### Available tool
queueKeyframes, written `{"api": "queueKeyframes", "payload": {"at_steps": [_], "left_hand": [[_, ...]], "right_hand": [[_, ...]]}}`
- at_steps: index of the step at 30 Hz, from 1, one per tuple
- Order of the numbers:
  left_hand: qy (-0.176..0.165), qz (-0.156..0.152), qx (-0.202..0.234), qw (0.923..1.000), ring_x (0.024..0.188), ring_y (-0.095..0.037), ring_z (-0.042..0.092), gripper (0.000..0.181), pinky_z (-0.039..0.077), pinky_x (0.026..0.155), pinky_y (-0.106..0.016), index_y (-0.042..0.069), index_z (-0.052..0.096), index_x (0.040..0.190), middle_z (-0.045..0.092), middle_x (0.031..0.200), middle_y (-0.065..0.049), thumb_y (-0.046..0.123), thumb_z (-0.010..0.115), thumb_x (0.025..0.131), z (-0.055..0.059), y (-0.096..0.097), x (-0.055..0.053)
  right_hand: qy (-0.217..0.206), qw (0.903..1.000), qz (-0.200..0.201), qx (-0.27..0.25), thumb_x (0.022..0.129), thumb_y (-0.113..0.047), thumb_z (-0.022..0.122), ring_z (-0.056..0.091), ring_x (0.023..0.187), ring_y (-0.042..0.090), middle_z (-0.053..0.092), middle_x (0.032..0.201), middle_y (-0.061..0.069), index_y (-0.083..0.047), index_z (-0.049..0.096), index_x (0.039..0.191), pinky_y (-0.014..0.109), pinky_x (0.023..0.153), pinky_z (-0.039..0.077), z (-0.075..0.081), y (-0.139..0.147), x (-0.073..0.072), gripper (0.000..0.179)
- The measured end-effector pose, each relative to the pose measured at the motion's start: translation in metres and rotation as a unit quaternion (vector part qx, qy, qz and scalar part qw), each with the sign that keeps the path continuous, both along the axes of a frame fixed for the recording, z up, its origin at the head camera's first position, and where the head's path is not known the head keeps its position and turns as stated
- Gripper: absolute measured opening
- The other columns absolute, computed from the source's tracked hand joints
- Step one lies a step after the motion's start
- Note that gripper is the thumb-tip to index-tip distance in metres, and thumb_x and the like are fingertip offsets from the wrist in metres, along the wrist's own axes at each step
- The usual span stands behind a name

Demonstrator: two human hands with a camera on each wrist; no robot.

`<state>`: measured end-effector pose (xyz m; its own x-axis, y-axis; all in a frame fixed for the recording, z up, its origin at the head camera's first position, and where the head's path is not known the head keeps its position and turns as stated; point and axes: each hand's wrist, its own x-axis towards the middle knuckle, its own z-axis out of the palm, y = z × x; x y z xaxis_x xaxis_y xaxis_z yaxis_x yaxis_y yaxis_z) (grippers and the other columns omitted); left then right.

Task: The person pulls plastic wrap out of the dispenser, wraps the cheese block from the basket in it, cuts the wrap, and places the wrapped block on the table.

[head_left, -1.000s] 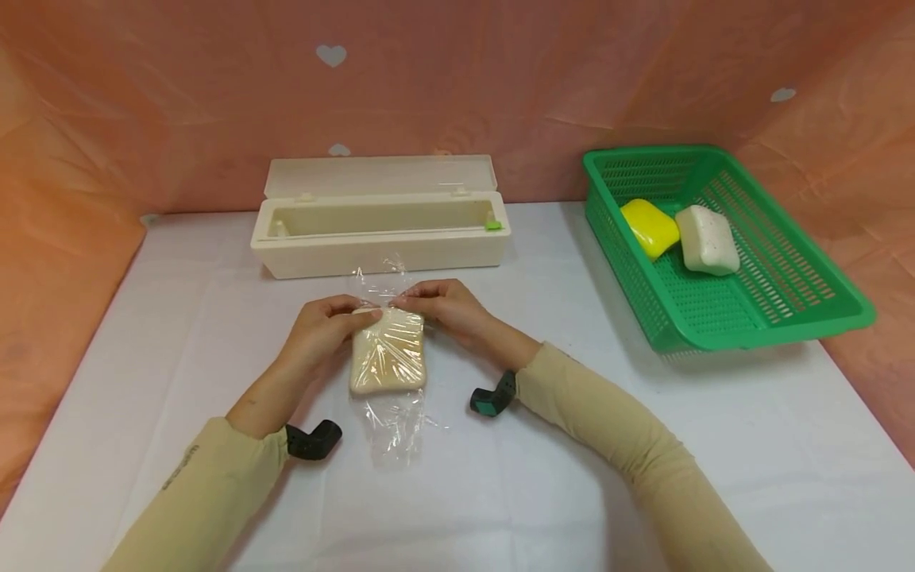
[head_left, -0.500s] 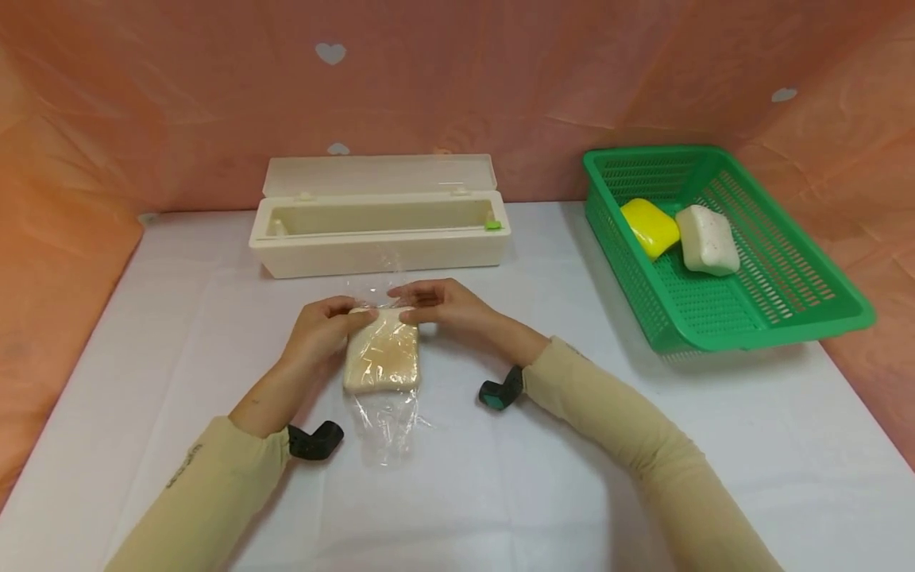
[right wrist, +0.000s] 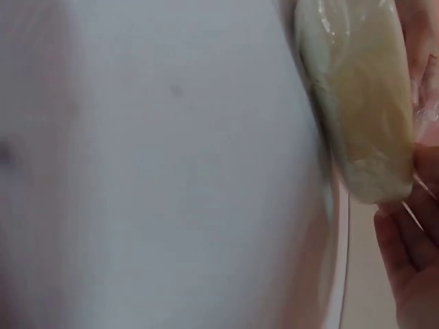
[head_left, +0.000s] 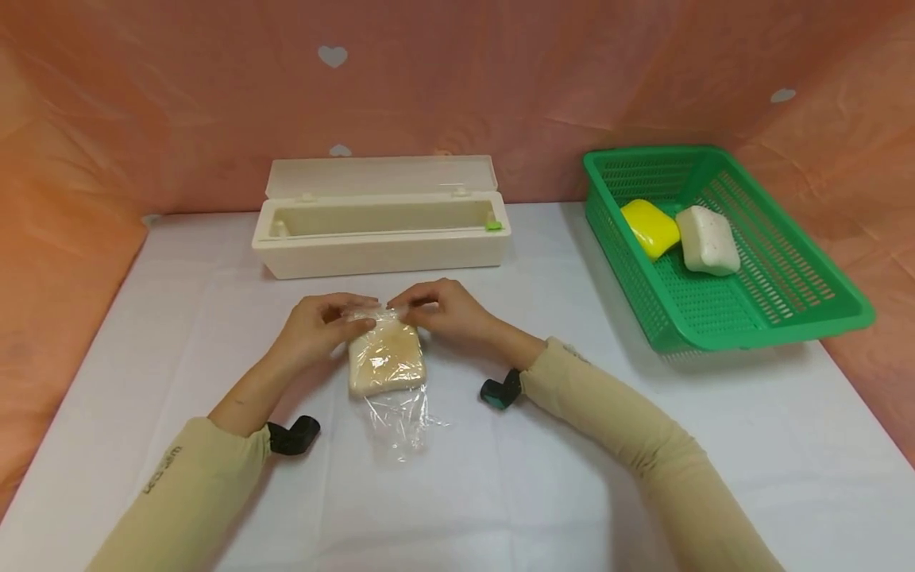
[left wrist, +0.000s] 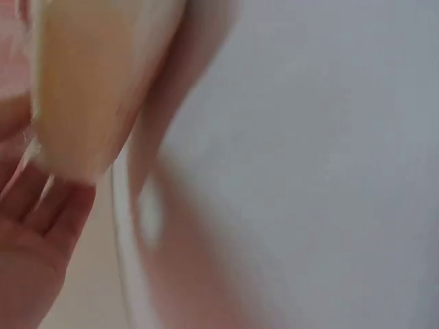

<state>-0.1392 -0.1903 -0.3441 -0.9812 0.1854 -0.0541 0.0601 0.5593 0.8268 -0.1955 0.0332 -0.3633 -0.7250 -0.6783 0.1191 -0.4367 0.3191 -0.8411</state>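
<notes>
A square slice of bread [head_left: 387,359], pale at its edges and tan in the middle, lies under clear plastic wrap [head_left: 399,421] in the head view. The wrap's near end trails loose on the cloth; its far end is bunched over the slice's far edge. At the far left corner my left hand [head_left: 314,326] pinches the wrap between thumb and fingers. Opposite it, my right hand [head_left: 453,311] does the same at the far right corner. Both wrist views show the bread [left wrist: 86,82] [right wrist: 363,96] from the side, with fingers at its far end.
Behind the hands stands a long white wrap dispenser [head_left: 382,256], its lid raised. At the right is a green basket [head_left: 729,334] holding a yellow squarish piece [head_left: 650,229] and a speckled white one [head_left: 708,240]. A pink curtain [head_left: 457,79] hangs behind the table.
The far flap of wrap, which stuck up beyond the slice, now lies folded on its far edge. My left fingers have straightened toward the middle; my right hand shifted slightly, and the bread moved a little.
</notes>
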Motion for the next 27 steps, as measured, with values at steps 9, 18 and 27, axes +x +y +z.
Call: {"api": "queueKeyframes", "payload": {"at_steps": [9,18,27], "left_hand": [[0.149,-0.177,-0.119,0.9654,0.131,-0.042,0.043,0.044,0.033,0.107,-0.058,-0.005,0.054,0.131,0.052,0.136,-0.023,0.008,0.062,0.089,0.013,-0.008,0.02],[0.027,-0.251,-0.188,0.9492,0.148,-0.034,0.006,0.061,0.011,0.118,-0.054,0.002,0.02,0.151,0.009,0.161,-0.011,0.036,0.038,0.103,0.011,-0.007,0.041],[0.145,-0.201,-0.216,0.9445,0.139,-0.032,0.035,0.046,0.032,0.11,-0.051,0.005,0.041,0.144,0.037,0.152,-0.011,0.01,0.047,0.098,0.015,-0.012,0.049]], "right_hand": [[0.088,0.9862,0.139,0.014,0.092,0.001,0.05,0.044,0.135,0.018,0.057,0.136,0.009,-0.003,0.058,0.13,0.026,0.113,0.032,0.009,0.014,0.007,0.039],[0.11,0.955,0.229,0.153,0.101,-0.014,0.041,0.022,0.146,0.015,0.035,0.154,0.003,-0.008,0.042,0.144,0.028,0.119,0.016,0.011,0.022,0.012,0.044],[0.15,0.9575,0.226,0.099,0.098,-0.003,0.04,0.022,0.146,0.018,0.035,0.154,0.007,-0.005,0.042,0.144,0.03,0.119,0.017,0.021,0.034,0.023,0.046]]}}
